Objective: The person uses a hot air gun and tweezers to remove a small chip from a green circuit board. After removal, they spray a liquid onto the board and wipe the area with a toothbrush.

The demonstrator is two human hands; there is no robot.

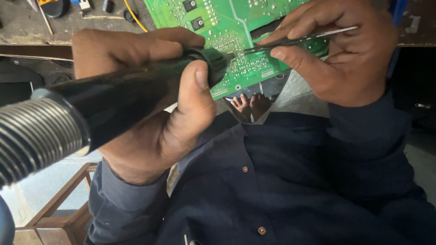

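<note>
From the head view, the left hand [150, 104] was wrapped fully around a thick black hot-air wand with a ribbed grey hose [113, 102], its nozzle over the green printed circuit board [236, 31] lying at the near edge of the worn wooden bench [27, 27]. The right hand [345, 50] pinched slim metal tweezers [299, 38], their tips on the board beside the nozzle.

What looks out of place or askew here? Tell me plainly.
The green circuit board juts past the workbench edge, its near end unsupported above the person's lap. The left hand points a black hot-air tool at it while the right hand holds tweezers to the same spot. No visible damage or spill.
</note>
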